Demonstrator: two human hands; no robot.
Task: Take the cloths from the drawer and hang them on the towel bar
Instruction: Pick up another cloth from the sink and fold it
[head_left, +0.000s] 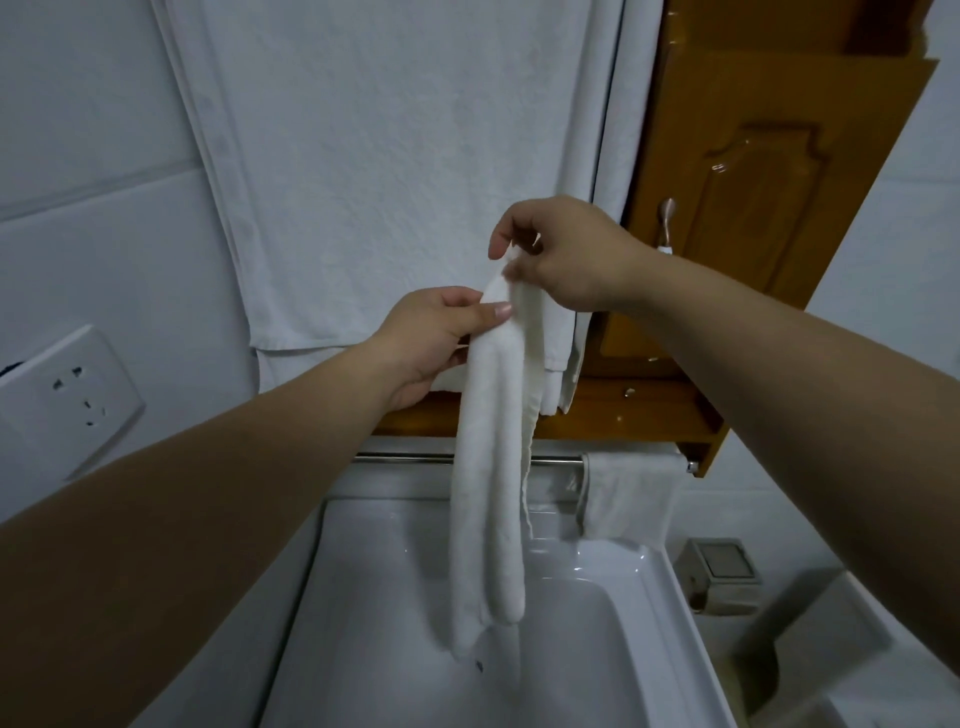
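A long white cloth (488, 499) hangs in folds over the sink. My left hand (436, 338) pinches it near its top between thumb and fingers. Just above, my right hand (561, 254) pinches the cloth's top corner. Behind the cloth runs a chrome towel bar (400, 458) under the wooden cabinet. Another white cloth (631, 496) hangs over the bar's right end. No drawer is in view.
A large white towel (395, 171) hangs on the wall above. The wooden cabinet door (769, 171) with a metal knob stands at the right. A white sink (649, 587) lies below, a wall socket (67, 395) at left, a metal holder (719, 574) at right.
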